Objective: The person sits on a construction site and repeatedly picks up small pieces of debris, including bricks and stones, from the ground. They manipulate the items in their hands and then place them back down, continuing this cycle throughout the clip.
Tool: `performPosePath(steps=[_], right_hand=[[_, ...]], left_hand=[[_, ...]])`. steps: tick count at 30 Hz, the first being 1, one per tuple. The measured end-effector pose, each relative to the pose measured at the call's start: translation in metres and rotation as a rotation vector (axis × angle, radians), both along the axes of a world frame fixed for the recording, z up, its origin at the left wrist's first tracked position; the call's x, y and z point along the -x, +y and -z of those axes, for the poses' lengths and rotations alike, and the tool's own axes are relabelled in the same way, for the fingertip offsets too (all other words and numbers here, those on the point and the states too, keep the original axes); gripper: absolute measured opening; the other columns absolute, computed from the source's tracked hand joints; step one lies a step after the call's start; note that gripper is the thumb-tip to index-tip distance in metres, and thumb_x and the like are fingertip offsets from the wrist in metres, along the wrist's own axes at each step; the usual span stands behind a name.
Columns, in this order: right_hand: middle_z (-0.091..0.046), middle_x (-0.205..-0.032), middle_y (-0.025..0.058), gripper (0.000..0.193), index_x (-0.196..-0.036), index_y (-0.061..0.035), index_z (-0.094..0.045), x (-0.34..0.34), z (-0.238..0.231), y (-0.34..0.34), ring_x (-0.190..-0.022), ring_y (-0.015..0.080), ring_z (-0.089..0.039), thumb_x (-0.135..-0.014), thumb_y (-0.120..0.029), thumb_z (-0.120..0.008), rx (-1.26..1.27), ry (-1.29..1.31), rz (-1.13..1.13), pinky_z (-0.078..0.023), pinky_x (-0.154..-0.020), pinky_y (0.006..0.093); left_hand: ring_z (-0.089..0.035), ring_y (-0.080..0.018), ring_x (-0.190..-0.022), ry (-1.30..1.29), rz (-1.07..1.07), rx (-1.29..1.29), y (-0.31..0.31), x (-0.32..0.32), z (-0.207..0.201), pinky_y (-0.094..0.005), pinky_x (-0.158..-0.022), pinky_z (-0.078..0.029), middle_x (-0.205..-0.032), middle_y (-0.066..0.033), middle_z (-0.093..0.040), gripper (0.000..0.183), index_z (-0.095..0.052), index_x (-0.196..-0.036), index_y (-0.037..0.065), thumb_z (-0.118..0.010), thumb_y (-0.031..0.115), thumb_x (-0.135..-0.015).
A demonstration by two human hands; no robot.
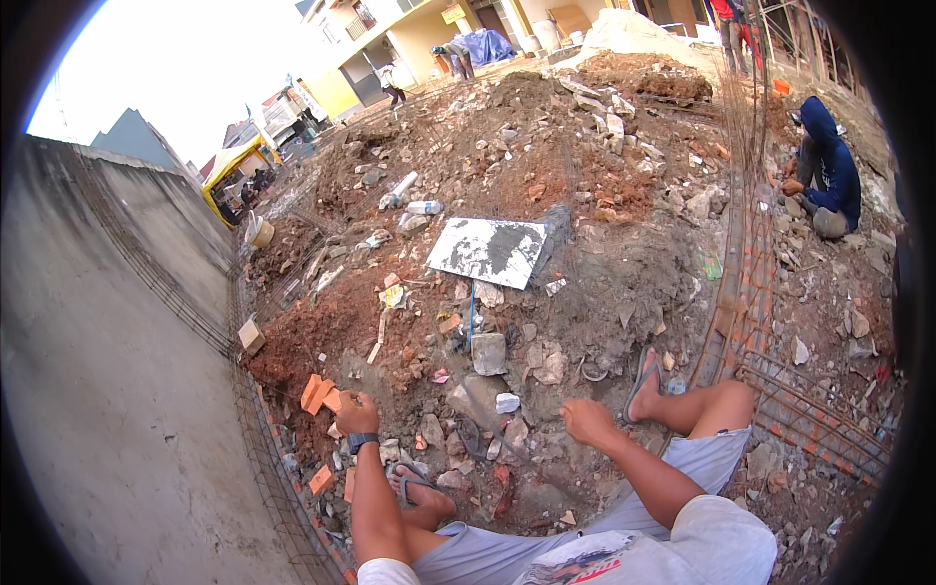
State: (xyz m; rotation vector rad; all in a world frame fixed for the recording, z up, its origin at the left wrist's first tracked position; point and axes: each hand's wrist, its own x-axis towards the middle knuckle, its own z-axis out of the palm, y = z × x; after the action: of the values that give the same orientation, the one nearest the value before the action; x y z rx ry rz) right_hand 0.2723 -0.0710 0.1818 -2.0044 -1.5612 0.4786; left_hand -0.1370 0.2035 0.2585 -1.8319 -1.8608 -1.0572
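Note:
My left hand (357, 413), with a dark watch (362, 442) on its wrist, has its fingers curled beside a small group of orange bricks (318, 393). The nearest brick reaches the fingers, but whether they grip it is hidden. Out over the rubble in front of my knees is my right hand (589, 423). Its fingers are drawn together, and anything inside them is too small to make out. Between the hands lie a white stone chunk (507, 403) and a grey block (488, 354). Farther off, a white board (487, 252) smeared with grey mortar rests on the ground.
A grey wall (117, 322) runs along the left, with a rebar cage (185, 304) beside it. More rebar (819, 409) lies at right. A person in a dark blue hoodie (827, 171) sits at far right. Uneven rubble and a dirt mound (546, 136) rise ahead.

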Motion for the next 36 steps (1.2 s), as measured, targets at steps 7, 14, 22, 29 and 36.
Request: performPosePath(steps=[7,14,22,29,36], right_hand=[[-0.049,-0.065,-0.004,0.025,-0.097,-0.0022,-0.069,0.006,-0.033,-0.023,-0.058,0.0156,-0.049,-0.104,-0.026,-0.065,0.13,1.668,-0.704,-0.045,-0.058,0.0339],[-0.059,-0.063,0.0031,0.035,-0.092,-0.0025,-0.065,-0.01,0.0,-0.001,-0.054,0.0238,-0.057,-0.105,-0.034,-0.061,-0.466,0.583,0.193,-0.046,-0.056,0.0405],[-0.07,-0.078,0.0202,0.029,-0.096,-0.0091,-0.07,0.021,0.019,-0.016,-0.076,0.0444,-0.067,-0.103,-0.034,-0.059,-0.201,0.141,0.184,-0.05,-0.065,0.0522],[-0.068,-0.074,0.0133,0.025,-0.1,-0.0088,-0.071,0.022,0.013,-0.027,-0.068,0.0273,-0.066,-0.103,-0.032,-0.063,-0.174,0.429,-0.083,-0.051,-0.066,0.0411],[-0.068,-0.084,0.0028,0.022,-0.113,-0.005,-0.068,0.022,0.036,-0.028,-0.078,0.012,-0.064,-0.104,-0.024,-0.062,0.185,0.922,-0.257,-0.05,-0.07,0.0342]], left_hand=[[-0.069,-0.0401,-0.063,-0.035,-0.035,0.032,-0.004,0.025,0.002,-0.0524,-0.056,-0.053,-0.069,-0.0167,-0.069,0.019,-0.062,-0.098,0.014,-0.071,0.03,-0.092],[-0.07,-0.0385,-0.068,-0.077,-0.045,0.021,0.005,-0.005,-0.006,-0.0526,-0.063,-0.053,-0.073,-0.0145,-0.071,0.02,-0.063,-0.098,0.011,-0.068,0.03,-0.095],[-0.071,-0.0409,-0.08,-0.129,-0.197,0.194,0.011,0.006,-0.006,-0.0546,-0.074,-0.053,-0.084,-0.0171,-0.074,0.026,-0.06,-0.107,0.008,-0.062,0.033,-0.101],[-0.07,-0.0433,-0.098,-0.407,-0.108,0.328,0.027,0.063,0.005,-0.0569,-0.085,-0.052,-0.108,-0.0226,-0.072,0.033,-0.051,-0.12,0.005,-0.055,0.035,-0.106],[-0.073,-0.0214,-0.07,-0.798,0.168,0.34,0.021,0.034,-0.003,-0.0334,-0.051,-0.06,-0.096,-0.0131,-0.07,0.017,-0.047,-0.108,0.004,-0.056,0.018,-0.106]])
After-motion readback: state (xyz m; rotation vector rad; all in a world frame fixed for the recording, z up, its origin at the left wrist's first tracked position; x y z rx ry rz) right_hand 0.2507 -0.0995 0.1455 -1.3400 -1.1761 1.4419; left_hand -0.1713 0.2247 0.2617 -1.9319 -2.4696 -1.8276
